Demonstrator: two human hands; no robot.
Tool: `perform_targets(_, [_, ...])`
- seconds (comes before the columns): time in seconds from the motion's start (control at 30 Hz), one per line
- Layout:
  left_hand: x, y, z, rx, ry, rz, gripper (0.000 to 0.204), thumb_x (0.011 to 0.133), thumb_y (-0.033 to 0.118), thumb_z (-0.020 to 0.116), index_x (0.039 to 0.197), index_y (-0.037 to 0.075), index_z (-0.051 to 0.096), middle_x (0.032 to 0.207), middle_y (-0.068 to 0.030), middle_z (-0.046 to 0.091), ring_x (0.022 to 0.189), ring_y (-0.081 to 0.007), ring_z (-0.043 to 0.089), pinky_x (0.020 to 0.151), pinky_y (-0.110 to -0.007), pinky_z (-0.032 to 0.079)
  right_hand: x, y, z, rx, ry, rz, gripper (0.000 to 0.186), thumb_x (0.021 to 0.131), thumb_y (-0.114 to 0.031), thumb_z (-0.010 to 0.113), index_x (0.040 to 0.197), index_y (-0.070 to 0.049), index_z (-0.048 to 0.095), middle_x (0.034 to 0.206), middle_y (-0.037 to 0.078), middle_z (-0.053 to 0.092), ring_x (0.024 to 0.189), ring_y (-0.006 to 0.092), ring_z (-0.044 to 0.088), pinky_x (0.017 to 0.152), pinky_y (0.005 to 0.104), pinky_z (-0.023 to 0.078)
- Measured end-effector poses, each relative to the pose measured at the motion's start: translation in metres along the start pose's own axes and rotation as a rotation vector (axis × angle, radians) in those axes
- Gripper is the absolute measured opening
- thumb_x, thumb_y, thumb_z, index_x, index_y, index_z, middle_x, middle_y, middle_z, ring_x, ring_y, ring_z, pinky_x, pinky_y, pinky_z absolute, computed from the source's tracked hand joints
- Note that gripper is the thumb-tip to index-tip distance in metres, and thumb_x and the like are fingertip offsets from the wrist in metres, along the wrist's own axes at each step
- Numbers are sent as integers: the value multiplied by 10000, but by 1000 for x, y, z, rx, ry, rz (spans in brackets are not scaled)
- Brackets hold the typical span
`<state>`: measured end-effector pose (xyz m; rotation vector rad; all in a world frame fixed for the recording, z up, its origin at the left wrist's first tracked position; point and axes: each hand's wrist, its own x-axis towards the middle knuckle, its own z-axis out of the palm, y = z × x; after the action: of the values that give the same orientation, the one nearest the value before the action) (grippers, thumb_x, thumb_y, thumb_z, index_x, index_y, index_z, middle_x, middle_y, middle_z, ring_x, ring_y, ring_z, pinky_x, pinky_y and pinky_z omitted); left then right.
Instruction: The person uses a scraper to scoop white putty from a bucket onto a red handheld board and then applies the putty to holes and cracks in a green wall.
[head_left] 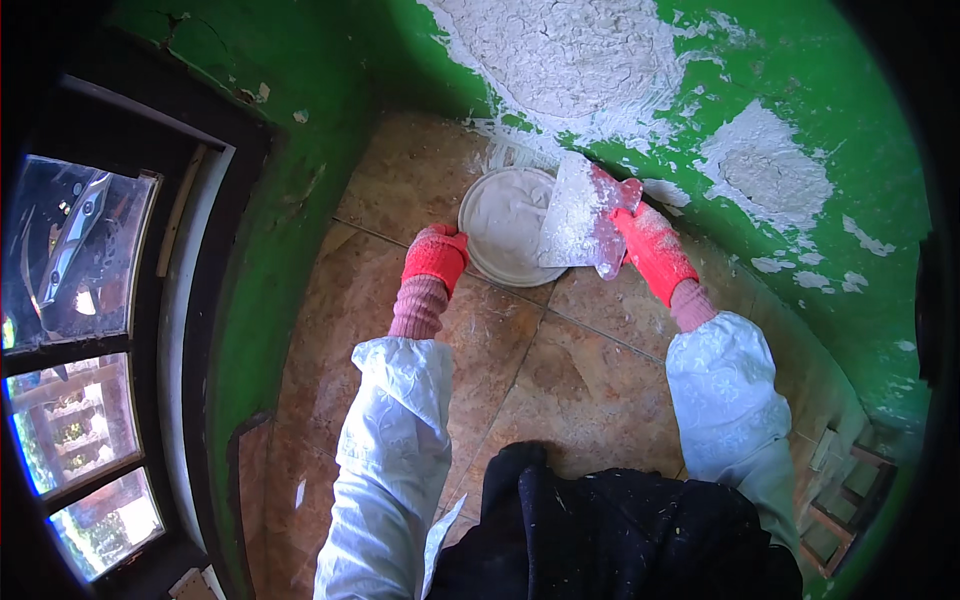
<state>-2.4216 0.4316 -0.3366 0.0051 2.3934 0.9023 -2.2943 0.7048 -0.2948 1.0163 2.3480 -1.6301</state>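
My left hand (437,254), in a red glove, is closed on the left rim of a round white bucket (506,278). White plaster (508,212) fills the bucket close to its top, its surface smeared and uneven. In my right hand (652,246), also red-gloved, is a wide putty knife (580,220) with a pinkish, see-through handle edge. Plaster coats its blade, which lies over the right side of the bucket and hides part of the rim.
Ahead stands a green wall (850,120) with a large rough plaster patch (570,60) and a smaller one (765,170). Brown tiles (600,380) cover the floor. A dark-framed glass door (70,350) is at left; a small wooden rack (845,515) stands at lower right.
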Motion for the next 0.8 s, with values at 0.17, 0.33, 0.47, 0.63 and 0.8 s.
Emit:
perform_targets(0.17, [3,3,-6,10,-121,7,330,758,272,598,974,24,616,749,-140,640,709,-263,617,678,-351,474,11,8,9,139,-37,0,362,809,-296,518,1031,-12,560,814,86,613,663,170,576,562,316,454])
perform_targets(0.33, [-9,-5,-4,-270,-180,-99,264,815,210,571,982,5,577,713,-55,601,604,-132,578,533,-244,464,1,-1,13,158,-69,13,356,829,-284,510,1078,-32,546,877,50,616,695,136,578,573,286,463])
perform_targets(0.47, [-27,-2,2,-347,-135,-64,283,804,230,573,983,12,567,688,-78,614,552,-160,572,516,-275,454,-2,3,17,257,-76,18,315,849,-266,501,1073,-50,550,883,30,612,706,114,577,550,271,468])
perform_targets(0.63, [-44,-6,4,-404,-97,-54,293,804,219,581,989,-7,550,746,-73,614,606,-142,579,529,-267,455,-5,19,24,392,-80,163,247,860,-263,499,1017,-86,569,849,-5,599,672,77,554,516,237,451])
perform_targets(0.8, [-49,-18,17,-507,-110,-138,280,801,206,591,967,-15,543,782,-92,600,645,-143,584,570,-260,481,-10,37,35,554,-99,124,236,859,-280,506,1010,-110,566,800,-34,573,612,61,506,490,205,415])
